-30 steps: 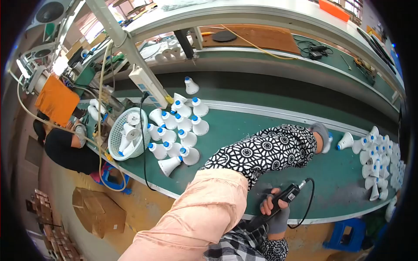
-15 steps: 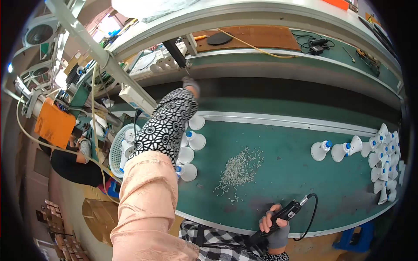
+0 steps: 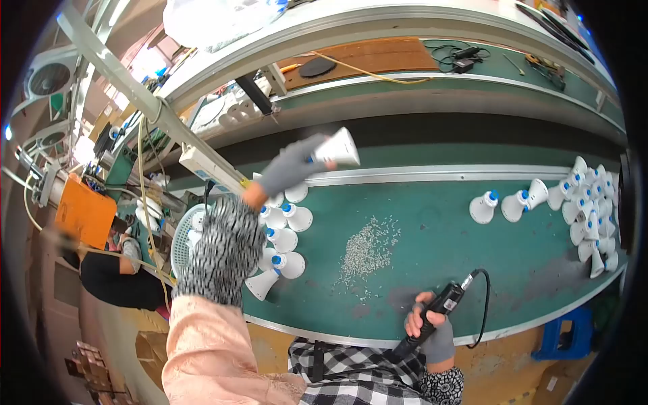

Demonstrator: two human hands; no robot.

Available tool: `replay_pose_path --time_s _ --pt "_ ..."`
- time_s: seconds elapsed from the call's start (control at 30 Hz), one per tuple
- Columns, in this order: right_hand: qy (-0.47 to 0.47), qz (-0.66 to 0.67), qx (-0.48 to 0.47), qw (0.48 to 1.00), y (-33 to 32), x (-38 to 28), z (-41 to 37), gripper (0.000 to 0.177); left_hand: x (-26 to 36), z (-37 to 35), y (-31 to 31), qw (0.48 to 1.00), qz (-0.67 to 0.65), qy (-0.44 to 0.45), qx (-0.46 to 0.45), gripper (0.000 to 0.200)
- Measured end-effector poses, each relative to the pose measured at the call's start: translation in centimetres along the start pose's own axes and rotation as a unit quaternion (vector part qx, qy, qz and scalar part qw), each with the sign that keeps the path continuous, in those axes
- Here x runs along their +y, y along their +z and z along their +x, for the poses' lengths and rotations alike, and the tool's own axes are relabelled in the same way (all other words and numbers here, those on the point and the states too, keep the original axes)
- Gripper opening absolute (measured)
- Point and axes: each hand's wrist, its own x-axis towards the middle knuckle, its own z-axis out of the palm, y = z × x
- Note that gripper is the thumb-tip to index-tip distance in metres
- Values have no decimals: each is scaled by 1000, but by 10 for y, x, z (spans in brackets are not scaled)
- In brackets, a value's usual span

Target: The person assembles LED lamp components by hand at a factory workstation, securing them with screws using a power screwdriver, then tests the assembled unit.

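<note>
My left hand (image 3: 291, 167), in a grey glove, is raised above the far edge of the green bench. Its fingers are closed on a white cone-shaped part (image 3: 343, 148) whose wide end points right. Below that arm stand several similar white cones with blue tips (image 3: 298, 217). At the near edge, my right hand (image 3: 437, 334), in a fingerless grey glove, is wrapped around a black electric screwdriver (image 3: 442, 307) with a cable at its end. Between the two hands, a heap of small screws (image 3: 366, 253) lies spread on the bench.
Many white cones (image 3: 587, 209) crowd the bench's right end. A pale blue basket (image 3: 181, 246) with white parts stands left, beside a metal post. A shelf (image 3: 364, 57) spans the back. Another person (image 3: 111, 280) works at far left; a blue stool (image 3: 567, 335) is below right.
My left hand has come back from the dark strip behind the bench, and a white cone now shows in it. My right hand still holds the screwdriver. The view has shifted slightly.
</note>
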Motion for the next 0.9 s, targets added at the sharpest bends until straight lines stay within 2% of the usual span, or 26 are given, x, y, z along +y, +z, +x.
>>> replay_pose_path --time_s 0.07,0.1,0.17,0.23,0.27,0.3,0.37,0.4,0.5,0.6,0.73,0.83,0.9 --pt "-17 -23 -9 1000 12 -1 4 49 51 -41 36 972 -233 6 -35 56" --pt "-31 -37 -12 999 22 -3 6 52 68 -61 59 933 -356 -3 -49 57" --pt "-57 -40 4 998 43 -5 7 57 91 -93 97 871 -478 -33 -112 59" --pt "-95 0 17 995 59 -7 5 62 113 -123 131 838 -527 -73 -121 60" --pt "-106 -28 9 994 58 -9 5 64 122 -132 143 821 -550 -92 -123 60" --pt "-115 -55 -2 992 56 -11 5 65 129 -139 151 847 -507 -97 -124 60" --pt "-120 -127 76 982 59 -14 -4 67 143 -156 163 895 -415 -110 -122 59" --pt "-111 -149 77 980 55 -15 -7 64 155 -160 161 917 -370 -99 -113 55" --pt "-84 -193 87 974 50 -13 -13 61 167 -175 167 942 -311 -98 -77 55" --pt "-74 -197 86 974 51 -6 -18 60 167 -179 166 935 -333 -77 -99 55" --pt "-111 -127 76 983 55 1 -18 54 161 -186 161 920 -366 -75 -118 54" --pt "-110 -107 93 984 61 -3 -18 49 157 -194 174 940 -338 29 -26 55" --pt "-93 -141 105 980 62 -8 -19 47 155 -197 170 933 -349 -38 -83 54"
